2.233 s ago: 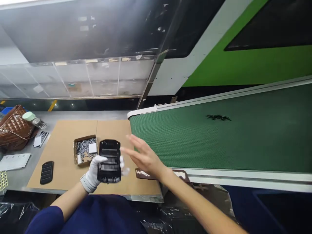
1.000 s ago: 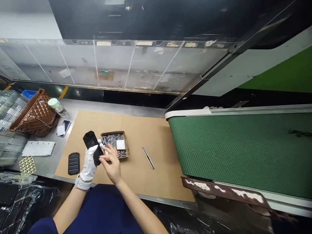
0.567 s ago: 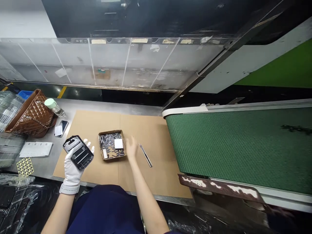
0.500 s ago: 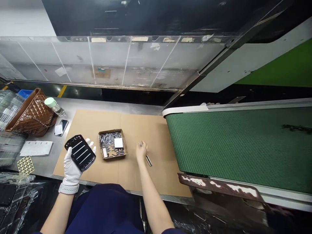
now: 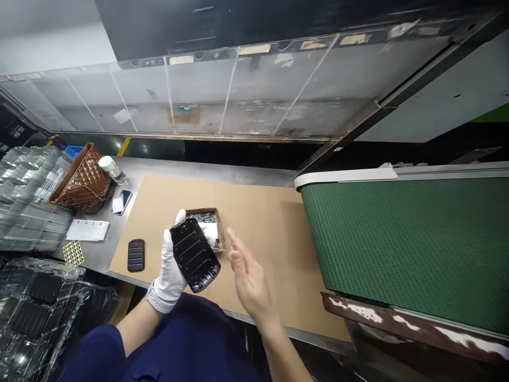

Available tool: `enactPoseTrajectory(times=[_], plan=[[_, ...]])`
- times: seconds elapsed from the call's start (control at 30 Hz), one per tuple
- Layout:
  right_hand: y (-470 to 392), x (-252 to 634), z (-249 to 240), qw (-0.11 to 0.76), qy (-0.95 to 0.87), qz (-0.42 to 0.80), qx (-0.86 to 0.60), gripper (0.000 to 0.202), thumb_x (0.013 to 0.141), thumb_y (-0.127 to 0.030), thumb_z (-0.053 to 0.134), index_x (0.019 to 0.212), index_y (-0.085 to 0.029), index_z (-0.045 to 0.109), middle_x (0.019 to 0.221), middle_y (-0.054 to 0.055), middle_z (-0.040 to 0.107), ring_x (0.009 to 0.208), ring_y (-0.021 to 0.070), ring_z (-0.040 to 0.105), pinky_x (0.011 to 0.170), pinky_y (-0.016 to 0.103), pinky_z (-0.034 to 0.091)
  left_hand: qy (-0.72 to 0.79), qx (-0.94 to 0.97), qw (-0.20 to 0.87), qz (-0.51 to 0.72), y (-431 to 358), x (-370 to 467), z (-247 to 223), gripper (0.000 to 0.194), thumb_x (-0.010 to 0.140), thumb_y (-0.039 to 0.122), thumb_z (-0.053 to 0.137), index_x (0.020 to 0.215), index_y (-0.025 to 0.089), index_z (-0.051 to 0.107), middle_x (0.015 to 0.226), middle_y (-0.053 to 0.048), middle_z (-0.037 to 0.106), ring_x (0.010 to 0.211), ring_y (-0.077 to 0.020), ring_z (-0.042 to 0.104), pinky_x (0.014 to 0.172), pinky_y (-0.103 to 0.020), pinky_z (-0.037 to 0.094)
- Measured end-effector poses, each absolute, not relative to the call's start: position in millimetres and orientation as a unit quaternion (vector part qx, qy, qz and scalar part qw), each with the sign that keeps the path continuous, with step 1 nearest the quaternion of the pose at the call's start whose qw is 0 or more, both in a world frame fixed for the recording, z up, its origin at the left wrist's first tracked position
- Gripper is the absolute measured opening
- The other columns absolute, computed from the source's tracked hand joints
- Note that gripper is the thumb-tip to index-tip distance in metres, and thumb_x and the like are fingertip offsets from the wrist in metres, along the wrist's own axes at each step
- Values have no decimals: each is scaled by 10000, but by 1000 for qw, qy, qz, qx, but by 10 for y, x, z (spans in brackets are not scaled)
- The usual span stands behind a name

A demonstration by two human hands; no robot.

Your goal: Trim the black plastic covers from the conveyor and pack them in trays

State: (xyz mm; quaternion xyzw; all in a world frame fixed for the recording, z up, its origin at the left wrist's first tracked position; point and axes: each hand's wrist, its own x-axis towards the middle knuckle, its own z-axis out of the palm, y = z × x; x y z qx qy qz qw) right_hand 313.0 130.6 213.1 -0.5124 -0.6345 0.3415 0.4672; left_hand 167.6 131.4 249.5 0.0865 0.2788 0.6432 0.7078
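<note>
My left hand (image 5: 170, 276), in a white glove, grips a black ribbed panel (image 5: 194, 254) by its left edge, tilted over the cardboard. My bare right hand (image 5: 250, 276) is just right of the panel, apart from it, thumb and fingers pressed together; whatever they hold is too small or blurred to make out. Behind the held panel, partly covered by it, stands a shallow cardboard box (image 5: 221, 233) with small dark metal pieces and a white block (image 5: 211, 230). A smaller-looking black ribbed panel (image 5: 135, 255) lies flat on the cardboard sheet (image 5: 159, 201) at the left.
At the left are a brown quilted bag (image 5: 85, 183), a bottle (image 5: 114, 170), a phone (image 5: 125, 200), white sheets (image 5: 87, 229), a yellow sticker sheet (image 5: 73, 253) and plastic-wrapped black panels (image 5: 45, 287). A green conveyor belt (image 5: 397, 244) fills the right side.
The view has shifted left. My left hand has moved right with a black panel, nearer my right hand and partly over the box. The panel lying at the left now shows.
</note>
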Motion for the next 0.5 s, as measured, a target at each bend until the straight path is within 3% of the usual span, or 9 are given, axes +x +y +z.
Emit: enactPoseTrajectory(times=[0.13, 0.3, 0.5], plan=[[1144, 2813, 2660, 450, -708, 309, -448, 390, 918, -216, 450, 1292, -305, 518, 965, 41, 674, 861, 166, 651, 757, 278, 551, 296, 109, 661, 681, 1238, 1817, 2647, 592, 797, 580, 534, 1336, 350, 452, 1213, -11, 624, 1162, -256, 543, 1032, -436, 394], [1188, 2744, 2700, 470, -725, 218, -453, 490, 911, -159, 462, 1382, -286, 409, 1067, 58, 671, 1023, 190, 632, 850, 300, 548, 264, 139, 661, 688, 1162, 1900, 2750, 597, 777, 572, 565, 1310, 314, 495, 1204, -31, 629, 1256, -275, 458, 1072, -436, 351], [1179, 2748, 2786, 458, -746, 167, -454, 458, 911, -135, 465, 1361, -218, 446, 1090, 79, 674, 1039, 183, 632, 892, 294, 535, 268, 147, 652, 693, 1096, 1904, 2741, 561, 805, 579, 519, 1288, 295, 522, 1288, -15, 580, 1286, -237, 429, 1126, -376, 273]])
